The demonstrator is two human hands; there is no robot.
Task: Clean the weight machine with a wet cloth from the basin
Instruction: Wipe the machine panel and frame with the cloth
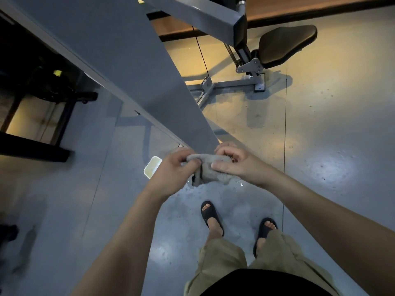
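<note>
Both hands hold a grey wet cloth in front of me, above the floor. My left hand grips its left end with curled fingers. My right hand grips its right end, thumb laid along the cloth. The cloth's lower part hangs down between the hands. A white rectangular basin stands on the floor just left of my left hand, partly hidden by it. The weight machine's broad grey panel slants from the top left down to a point just above my hands.
The machine's dark padded seat and grey base frame stand at the upper right. A dark machine frame fills the left side. Water drops speckle the grey floor near my sandalled feet.
</note>
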